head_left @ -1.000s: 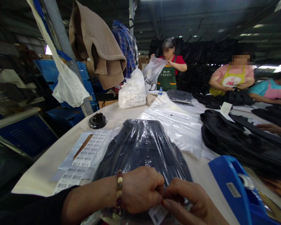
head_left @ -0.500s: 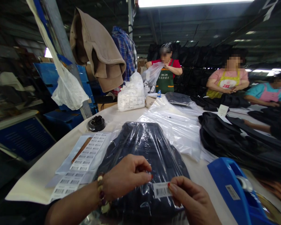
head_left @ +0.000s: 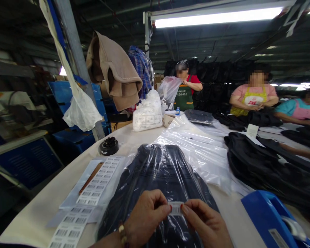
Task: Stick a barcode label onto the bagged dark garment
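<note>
A dark folded garment in a clear plastic bag (head_left: 160, 172) lies on the white table (head_left: 49, 210) in front of me. My left hand (head_left: 144, 218) and my right hand (head_left: 205, 224) each pinch one end of a small white barcode sticker (head_left: 175, 208) and hold it against the bag's near end. Both hands have their fingers closed on the sticker. A beaded bracelet sits on my left wrist.
Sheets of barcode stickers (head_left: 98, 182) lie left of the bag. A blue tape dispenser (head_left: 274, 220) stands at the near right. Empty clear bags (head_left: 198, 151), black garments (head_left: 263, 165), a black tape roll (head_left: 109, 146) and a white sack (head_left: 147, 112) lie farther off. Three people work across the table.
My hands rose from the bag's near edge, peeled the sticker apart, and now both pinch it flat on the bag. The camera tilted up slightly.
</note>
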A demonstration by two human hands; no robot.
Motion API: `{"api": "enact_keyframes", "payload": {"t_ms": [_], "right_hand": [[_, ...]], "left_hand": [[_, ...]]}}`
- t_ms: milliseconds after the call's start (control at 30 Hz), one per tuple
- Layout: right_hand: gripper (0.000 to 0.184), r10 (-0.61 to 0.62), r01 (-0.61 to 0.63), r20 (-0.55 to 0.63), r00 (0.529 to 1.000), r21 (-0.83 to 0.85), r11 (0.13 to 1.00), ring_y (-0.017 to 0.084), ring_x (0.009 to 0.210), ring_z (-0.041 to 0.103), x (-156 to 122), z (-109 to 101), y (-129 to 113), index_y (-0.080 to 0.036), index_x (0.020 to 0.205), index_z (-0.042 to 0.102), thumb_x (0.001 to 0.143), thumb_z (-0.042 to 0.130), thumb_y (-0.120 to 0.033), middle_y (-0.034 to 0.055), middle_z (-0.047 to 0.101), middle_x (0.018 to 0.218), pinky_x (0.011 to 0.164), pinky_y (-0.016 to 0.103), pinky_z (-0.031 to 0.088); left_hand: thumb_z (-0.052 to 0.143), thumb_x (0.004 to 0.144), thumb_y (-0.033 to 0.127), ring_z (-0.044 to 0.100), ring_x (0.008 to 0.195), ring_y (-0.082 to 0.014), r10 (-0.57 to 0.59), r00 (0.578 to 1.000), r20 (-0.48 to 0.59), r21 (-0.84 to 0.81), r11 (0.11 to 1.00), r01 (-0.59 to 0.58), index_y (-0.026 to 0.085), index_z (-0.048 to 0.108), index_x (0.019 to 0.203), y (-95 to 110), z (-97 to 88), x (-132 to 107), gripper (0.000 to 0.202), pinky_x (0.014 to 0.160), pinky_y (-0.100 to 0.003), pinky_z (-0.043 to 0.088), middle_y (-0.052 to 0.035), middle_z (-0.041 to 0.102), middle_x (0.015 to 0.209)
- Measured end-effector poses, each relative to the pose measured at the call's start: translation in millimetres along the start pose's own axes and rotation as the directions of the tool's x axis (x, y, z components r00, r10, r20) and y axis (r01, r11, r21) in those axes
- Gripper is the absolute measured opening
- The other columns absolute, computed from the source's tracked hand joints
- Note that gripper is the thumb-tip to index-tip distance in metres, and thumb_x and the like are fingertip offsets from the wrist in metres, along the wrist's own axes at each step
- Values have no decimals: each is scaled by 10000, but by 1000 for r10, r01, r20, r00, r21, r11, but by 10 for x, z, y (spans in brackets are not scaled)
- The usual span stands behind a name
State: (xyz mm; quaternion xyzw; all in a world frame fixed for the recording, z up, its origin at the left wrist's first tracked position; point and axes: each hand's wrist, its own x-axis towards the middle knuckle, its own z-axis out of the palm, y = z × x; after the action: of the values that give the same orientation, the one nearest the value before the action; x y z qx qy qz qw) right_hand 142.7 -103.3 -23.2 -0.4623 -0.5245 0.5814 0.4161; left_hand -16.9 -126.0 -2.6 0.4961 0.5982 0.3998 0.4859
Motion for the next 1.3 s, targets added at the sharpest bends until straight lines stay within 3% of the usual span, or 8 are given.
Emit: {"api": "enact_keyframes", "payload": {"t_ms": [133,233,333,467,600,867,1033,1300], "right_hand": [[313,-124,130,41,991,-174,976,115,553,425,500,56,-174,-171,703,618,700,626,-484,-38,492,556,528,249,314],[266,-212,215,41,977,-220,951,121,564,450,1001,147,-362,-176,702,613,716,609,-441,-35,519,564,541,258,333],[237,-246,246,26,969,-215,945,118,544,451,1526,237,-435,-177,682,602,696,610,-414,-37,524,550,515,255,331],[225,-193,191,15,981,-230,954,111,504,440,2095,275,-241,-173,642,580,678,598,-395,-41,506,507,478,249,314],[214,-80,87,36,996,-253,964,110,454,429,2394,251,93,-168,618,565,653,587,-378,-44,487,468,450,250,316],[227,69,-51,49,996,-308,950,108,444,436,2490,254,477,-172,611,549,666,564,-391,-44,475,479,439,246,346],[204,70,-47,41,997,-398,916,126,449,456,2483,277,592,-178,583,554,671,561,-362,-28,502,460,444,256,341],[152,-6,23,32,999,-567,823,163,553,524,2417,317,545,-184,585,584,703,552,-275,-3,571,535,560,288,365]], "left_hand": [[539,674,307,409,498,-95,106,991,-82,167,982,-91,155,518,596,195,-209,402,172,494,-233,319,47,465,536],[548,695,272,440,499,-98,170,977,-131,269,954,-130,161,521,603,358,-404,882,147,495,-223,336,51,481,525],[552,710,234,440,480,-98,154,973,-170,324,942,-93,165,525,599,439,-551,1377,133,486,-217,335,60,462,477],[560,708,198,469,487,-101,72,976,-207,356,935,6,166,511,560,338,-615,1865,159,495,-211,353,62,457,449],[559,698,180,500,463,-107,-52,982,-184,369,922,118,165,504,560,62,-584,2154,149,484,-208,381,62,464,427],[551,680,171,578,545,-131,-165,973,-164,447,866,222,153,533,581,-348,-525,2358,103,512,-209,395,21,532,476],[555,690,234,610,672,-170,-125,979,-164,559,805,196,163,581,618,-402,-538,2301,105,584,-237,412,-15,604,578],[460,735,204,619,778,-233,-50,985,-168,740,653,159,162,618,697,-368,-469,2205,168,672,-315,410,-92,667,765]]}}
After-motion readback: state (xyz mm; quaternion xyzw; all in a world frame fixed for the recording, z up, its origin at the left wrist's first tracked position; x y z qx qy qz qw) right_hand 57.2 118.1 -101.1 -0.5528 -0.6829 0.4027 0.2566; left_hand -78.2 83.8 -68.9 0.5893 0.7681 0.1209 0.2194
